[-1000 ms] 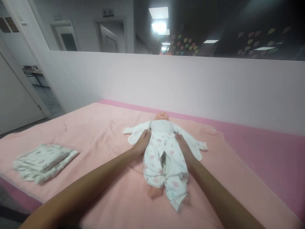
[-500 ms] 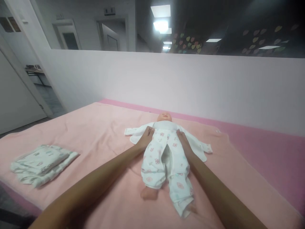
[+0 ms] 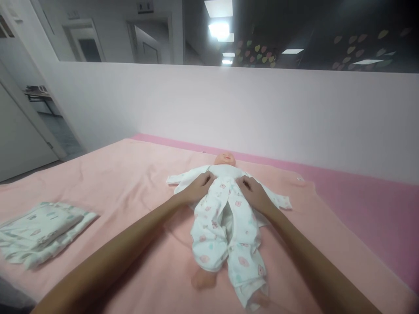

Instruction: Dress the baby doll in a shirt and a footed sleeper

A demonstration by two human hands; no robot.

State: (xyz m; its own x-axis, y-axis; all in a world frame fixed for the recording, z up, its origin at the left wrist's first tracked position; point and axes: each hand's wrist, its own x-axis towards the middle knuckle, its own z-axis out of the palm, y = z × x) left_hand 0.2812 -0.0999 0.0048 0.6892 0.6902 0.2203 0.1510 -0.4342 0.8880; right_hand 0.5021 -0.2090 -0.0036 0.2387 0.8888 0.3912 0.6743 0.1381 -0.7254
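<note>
A baby doll (image 3: 225, 158) lies on its back on a pink sheet (image 3: 131, 174), its head toward the wall. It wears a white long-sleeved top (image 3: 224, 170) with the sleeves spread out and white patterned pants (image 3: 212, 226). My left hand (image 3: 202, 185) is closed on the waistband at its left side. On the right side of the waistband my right hand (image 3: 250, 188) is closed too, fingers curled. One bare foot (image 3: 204, 278) shows below the left pant leg; the other foot is mostly covered by the cuff.
Folded patterned cloths (image 3: 46, 231) lie on the sheet at the left. A pink mat (image 3: 366, 196) shows along the back and right, against a white wall (image 3: 262, 117) with a dark window above.
Both hands have moved inward over the front of the waistband, and the waist looks narrower and bunched. The view has shifted slightly, with the folded cloths now further left.
</note>
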